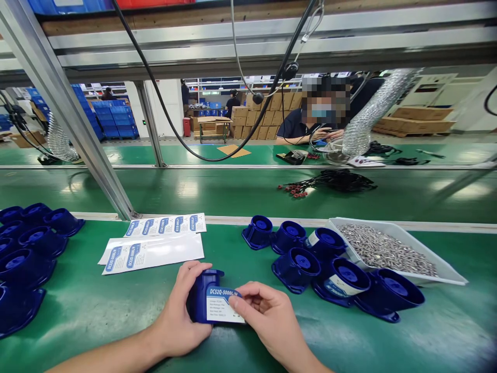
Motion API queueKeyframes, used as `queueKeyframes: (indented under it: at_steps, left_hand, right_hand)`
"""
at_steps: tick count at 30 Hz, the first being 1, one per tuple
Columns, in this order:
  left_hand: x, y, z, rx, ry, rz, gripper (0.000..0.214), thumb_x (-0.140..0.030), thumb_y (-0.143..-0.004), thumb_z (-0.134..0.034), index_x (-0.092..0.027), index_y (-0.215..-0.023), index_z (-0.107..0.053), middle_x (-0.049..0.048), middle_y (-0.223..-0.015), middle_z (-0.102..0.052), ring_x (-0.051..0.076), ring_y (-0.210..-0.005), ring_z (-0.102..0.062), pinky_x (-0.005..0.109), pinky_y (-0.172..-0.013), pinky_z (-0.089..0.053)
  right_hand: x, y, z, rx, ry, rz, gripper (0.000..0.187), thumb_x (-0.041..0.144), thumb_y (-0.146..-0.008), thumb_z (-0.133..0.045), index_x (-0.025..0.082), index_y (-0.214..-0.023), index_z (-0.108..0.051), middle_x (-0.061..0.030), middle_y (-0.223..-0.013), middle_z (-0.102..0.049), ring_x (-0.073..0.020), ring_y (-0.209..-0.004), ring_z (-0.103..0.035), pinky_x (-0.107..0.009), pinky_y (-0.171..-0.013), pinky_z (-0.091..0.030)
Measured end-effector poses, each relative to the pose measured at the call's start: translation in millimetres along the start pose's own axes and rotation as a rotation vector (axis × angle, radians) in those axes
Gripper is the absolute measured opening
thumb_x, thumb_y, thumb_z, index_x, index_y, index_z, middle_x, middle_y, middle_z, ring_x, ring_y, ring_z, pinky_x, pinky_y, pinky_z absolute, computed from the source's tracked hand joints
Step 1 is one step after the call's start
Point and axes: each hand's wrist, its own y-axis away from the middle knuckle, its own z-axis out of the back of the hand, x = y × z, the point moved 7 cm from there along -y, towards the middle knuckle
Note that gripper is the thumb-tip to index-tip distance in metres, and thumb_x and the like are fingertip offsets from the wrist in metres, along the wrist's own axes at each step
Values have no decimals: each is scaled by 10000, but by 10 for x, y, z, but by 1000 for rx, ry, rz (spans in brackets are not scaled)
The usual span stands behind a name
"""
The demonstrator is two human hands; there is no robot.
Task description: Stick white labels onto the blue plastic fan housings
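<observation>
My left hand (182, 316) wraps round the left side of a dark blue plastic housing (200, 295), which lies tipped on the green bench with its curved side up. My right hand (267, 316) pinches the right end of a blue and white printed label (223, 306) between thumb and fingers. The label's left part lies against the housing; whether its right end is stuck down is hidden. It reads DC52Q-5000L/H. Behind my hands are label sheets (166, 249), one with two labels at its left end and another with several.
Several blue housings (303, 264) stand at the right, some labelled, beside a white tray (452, 274) of small metal screws. More blue housings (27, 264) stand at the left. Beyond are black cables (341, 180), a metal post (89, 134) and a person (298, 127) across the bench.
</observation>
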Motion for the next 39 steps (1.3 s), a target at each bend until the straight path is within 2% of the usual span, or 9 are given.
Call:
queueKeyframes:
  at_steps: [9,17,32,39]
  left_hand:
    - [-2,0,-1,-3,7,2,1024,68,-591,-586,-362,-1505,-421,98,-1448,-364,320,-1392,-418,524,-1198,-363]
    - [-14,-17,-14,-1,34,23,1043,61,-580,-558,-417,-1496,-423,62,-1446,-360,300,-1387,-428,509,-1192,-375]
    - [-42,-30,-5,-1,34,-4,1033,71,-589,-567,-386,-1503,-419,82,-1428,-373,306,-1370,-440,500,-1162,-407]
    - [-12,-6,4,6,20,26,1054,70,-573,-566,-413,-1498,-418,59,-1432,-366,297,-1378,-429,532,-1189,-366]
  right_hand:
    - [-27,-5,39,-28,-39,-30,417,515,-738,-900,134,-839,-765,-78,-754,-677,-150,-675,-611,-241,-635,-515]
    - [-28,-8,25,-18,-11,-14,408,516,-740,-897,139,-836,-772,-73,-738,-674,-141,-656,-602,-228,-615,-502]
    - [-11,13,35,-31,-22,-4,404,508,-751,-893,134,-836,-766,-79,-747,-678,-142,-662,-606,-226,-619,-507]
    - [-52,7,24,-27,-14,-21,418,514,-731,-903,132,-830,-766,-75,-728,-670,-139,-647,-597,-227,-608,-500]
